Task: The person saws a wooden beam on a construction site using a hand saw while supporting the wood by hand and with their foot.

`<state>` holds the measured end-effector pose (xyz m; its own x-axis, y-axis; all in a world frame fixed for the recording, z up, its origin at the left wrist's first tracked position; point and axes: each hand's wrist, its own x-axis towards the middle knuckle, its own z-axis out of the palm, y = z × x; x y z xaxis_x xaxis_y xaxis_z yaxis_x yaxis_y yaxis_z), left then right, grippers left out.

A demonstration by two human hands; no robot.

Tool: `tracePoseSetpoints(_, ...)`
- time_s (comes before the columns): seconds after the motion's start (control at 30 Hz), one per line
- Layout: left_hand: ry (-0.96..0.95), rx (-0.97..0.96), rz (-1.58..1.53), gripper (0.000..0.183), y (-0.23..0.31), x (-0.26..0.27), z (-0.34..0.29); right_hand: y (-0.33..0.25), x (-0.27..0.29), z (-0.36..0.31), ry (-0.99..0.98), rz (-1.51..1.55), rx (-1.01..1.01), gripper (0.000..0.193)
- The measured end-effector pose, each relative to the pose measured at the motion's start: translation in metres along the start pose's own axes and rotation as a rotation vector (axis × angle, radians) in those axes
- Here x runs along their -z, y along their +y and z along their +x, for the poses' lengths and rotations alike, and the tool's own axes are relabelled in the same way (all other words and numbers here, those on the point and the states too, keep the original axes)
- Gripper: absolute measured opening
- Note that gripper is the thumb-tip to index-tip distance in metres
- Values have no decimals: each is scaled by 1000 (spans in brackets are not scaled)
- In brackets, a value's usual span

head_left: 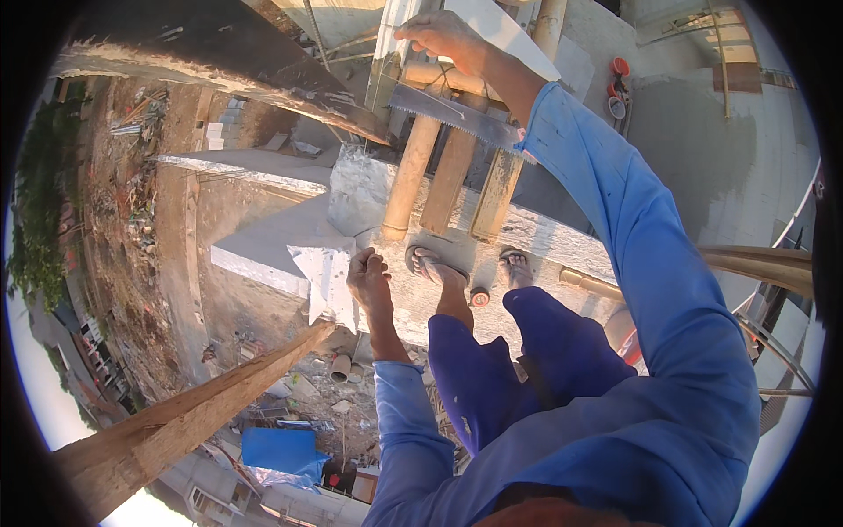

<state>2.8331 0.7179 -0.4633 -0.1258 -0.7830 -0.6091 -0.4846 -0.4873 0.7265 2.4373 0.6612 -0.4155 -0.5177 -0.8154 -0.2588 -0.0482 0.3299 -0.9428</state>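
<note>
a jagged white slab (323,270) lay just beside the left hand (370,277), curled closed; whether it held anything could not be told. farther right, the right hand (445,40) was partly open, gripping nothing visible, above the saw (450,116), which crossed wooden poles (411,180).

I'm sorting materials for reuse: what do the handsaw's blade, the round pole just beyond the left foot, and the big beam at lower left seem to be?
Handsaw's blade: probably steel; thin, grey, with a slight sheen and toothed edge.
Round pole: wood or bamboo, unclear which; tan, fairly smooth.
Beam: likely unpainted timber; brown, rough, streaked lengthwise like grain.
</note>
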Motion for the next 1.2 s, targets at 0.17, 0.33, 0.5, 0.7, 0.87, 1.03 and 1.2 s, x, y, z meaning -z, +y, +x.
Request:
tracePoseSetpoints(0.17, -111, 71, 97, 23, -10, -2, 20, 8, 22, 24, 72, 81, -175, 31)
tracePoseSetpoints(0.33, -310, -100, 258, 26, -12, -35, 48, 39, 29, -2, 83, 102, -60, 30)
tracePoseSetpoints(0.5, -545, -253, 334, 28, 2, -121, 81, 86, 38, -4, 105, 372, -123, 22)
tracePoseSetpoints(0.7, -458, -424, 610, 26, -28, -287, 148, 94, 31, -5, 56, 222, -63, 20)
tracePoseSetpoints(0.87, -276, -338, 890, 36, -10, -352, 146, 101, 45, -24, 101, 112, -88, 21)
tracePoseSetpoints(1.03, -312, -336, 859, 32, -27, -364, 151, 103, 53, -31, 129, 118, -63, 22)
tracePoseSetpoints(1.2, -532, -603, 901, 34, -36, -360, 153, 101, 56, -33, 99, 187, -53, 22)
